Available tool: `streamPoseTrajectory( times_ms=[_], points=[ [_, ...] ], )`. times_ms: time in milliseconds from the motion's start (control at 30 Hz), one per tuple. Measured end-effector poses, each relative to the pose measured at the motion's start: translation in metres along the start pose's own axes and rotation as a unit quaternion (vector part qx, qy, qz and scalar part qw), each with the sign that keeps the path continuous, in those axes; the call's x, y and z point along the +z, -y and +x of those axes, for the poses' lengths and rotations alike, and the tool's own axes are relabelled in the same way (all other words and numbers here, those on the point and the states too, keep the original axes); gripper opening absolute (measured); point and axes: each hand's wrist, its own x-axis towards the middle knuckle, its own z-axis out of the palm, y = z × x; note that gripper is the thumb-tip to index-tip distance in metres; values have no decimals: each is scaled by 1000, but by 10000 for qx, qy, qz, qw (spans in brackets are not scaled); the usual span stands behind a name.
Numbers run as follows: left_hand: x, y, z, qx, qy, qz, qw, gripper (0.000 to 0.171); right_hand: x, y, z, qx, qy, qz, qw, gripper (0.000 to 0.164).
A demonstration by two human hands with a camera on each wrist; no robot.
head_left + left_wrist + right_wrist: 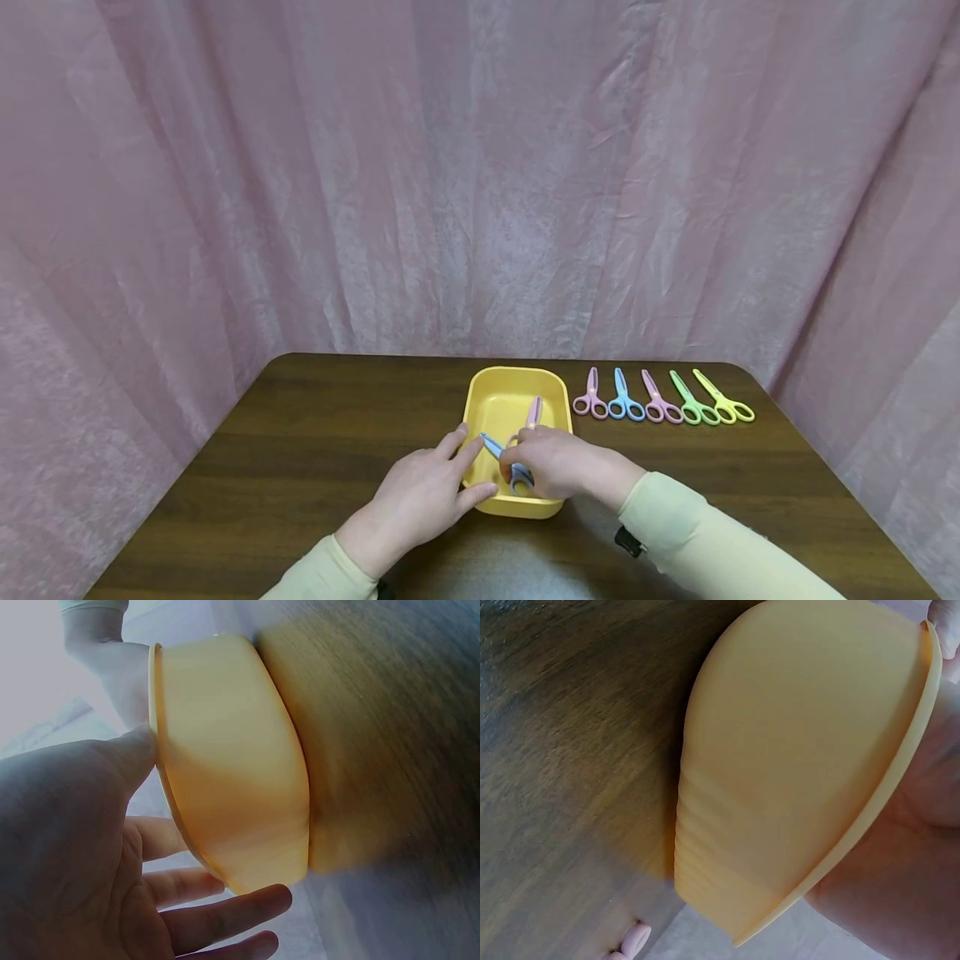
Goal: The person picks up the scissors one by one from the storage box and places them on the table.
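Observation:
A yellow plastic tray (551, 507) stands on the table with a pair of blue scissors (492, 446) and a pair of pink scissors (534, 412) inside. My left hand (423, 496) rests at the tray's left side, its fingers loosely extended and its thumb over the near rim. In the left wrist view, that thumb touches the rim beside the tray wall (232, 757). Reaching in over the right rim, my right hand (551, 462) pinches the blue scissors near their handles. Their blades point to the far left, and the right hand partly covers the pink scissors' handles.
Right of the tray, a row of scissors lies along the back of the table: pink (591, 396), blue (624, 398), another pink (660, 400), green (692, 402) and yellow (723, 400). A pink curtain (450, 183) hangs behind the dark wooden table (330, 433).

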Motion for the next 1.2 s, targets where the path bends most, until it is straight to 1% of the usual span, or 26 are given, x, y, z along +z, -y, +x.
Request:
streamPoseTrajectory(
  times_ms=[167,333,633,800,1067,1200],
  points=[
    [0,0,1,15,-31,15,10000,67,-3,0,-1,-32,45,-79,10000,26],
    [0,-1,0,11,-6,-6,10000,66,-6,-2,-4,-153,-163,-192,9996,25],
    [-2,-1,-1,2,-1,6,10000,67,-17,-6,-19,1,-786,-31,9969,29],
    [-1,-1,-1,-14,-1,20,10000,66,-18,-8,-29,79,-1163,91,9931,31],
    [0,-1,-1,-30,0,51,10000,65,-15,-6,-44,160,-1940,126,9808,36],
    [-1,-1,0,-4,7,39,10000,65,-16,-6,-52,245,-2182,186,9754,37]
  ],
)
